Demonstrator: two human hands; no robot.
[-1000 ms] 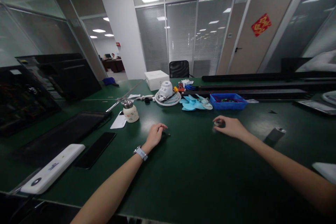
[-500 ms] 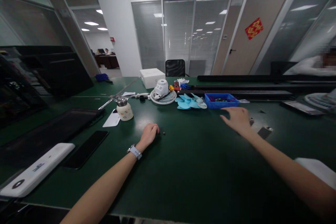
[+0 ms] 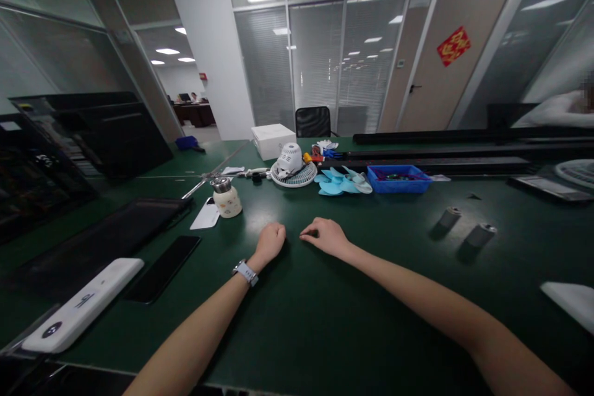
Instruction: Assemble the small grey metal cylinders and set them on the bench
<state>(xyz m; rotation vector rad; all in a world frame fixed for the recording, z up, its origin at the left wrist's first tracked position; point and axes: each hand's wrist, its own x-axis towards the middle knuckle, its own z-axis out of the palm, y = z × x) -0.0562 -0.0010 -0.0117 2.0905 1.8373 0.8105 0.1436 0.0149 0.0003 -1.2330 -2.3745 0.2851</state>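
My left hand point(image 3: 271, 242) rests on the green table point(image 3: 297, 322) with its fingers curled into a fist; whether anything is inside is hidden. Just right of it, my right hand point(image 3: 326, 237) is low over the tabletop, thumb and forefinger pinched together. What sits between those fingertips is too small to make out. Two grey metal cylinders, a nearer one point(image 3: 481, 235) and a farther one point(image 3: 450, 217), stand on the table to the right of my right hand.
Beyond the hands are light blue fan blades point(image 3: 341, 181), a white fan part point(image 3: 290, 164), a blue bin point(image 3: 399, 180) and a white box point(image 3: 273, 141). A cream bottle point(image 3: 227, 199), a black phone point(image 3: 164, 269) and a white device point(image 3: 86, 303) lie left. Another person sits far right.
My right hand has moved left from near the metal cylinders to beside my left hand, closing into a pinch. The tiny object that lay beside my left hand no longer shows.
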